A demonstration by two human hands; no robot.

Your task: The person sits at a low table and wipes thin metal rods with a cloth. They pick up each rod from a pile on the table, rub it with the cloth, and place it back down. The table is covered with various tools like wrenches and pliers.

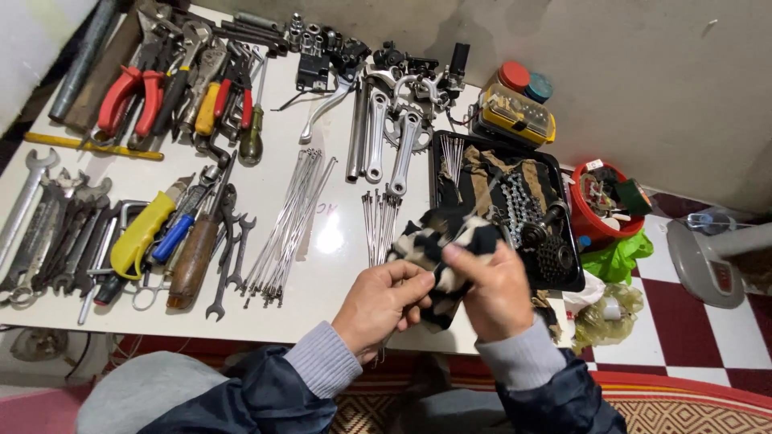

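bunching between left hand point(384, 304) and right hand point(492, 291), a rag point(441, 241).

The black-and-white rag point(445, 249) hides whatever the hands grip (both blurred); wrenches point(32, 233) run off frame.

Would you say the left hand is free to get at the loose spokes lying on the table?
Probably not at once: the left hand grips a black-and-white rag together with the right hand. The spokes themselves lie uncovered just left of it.
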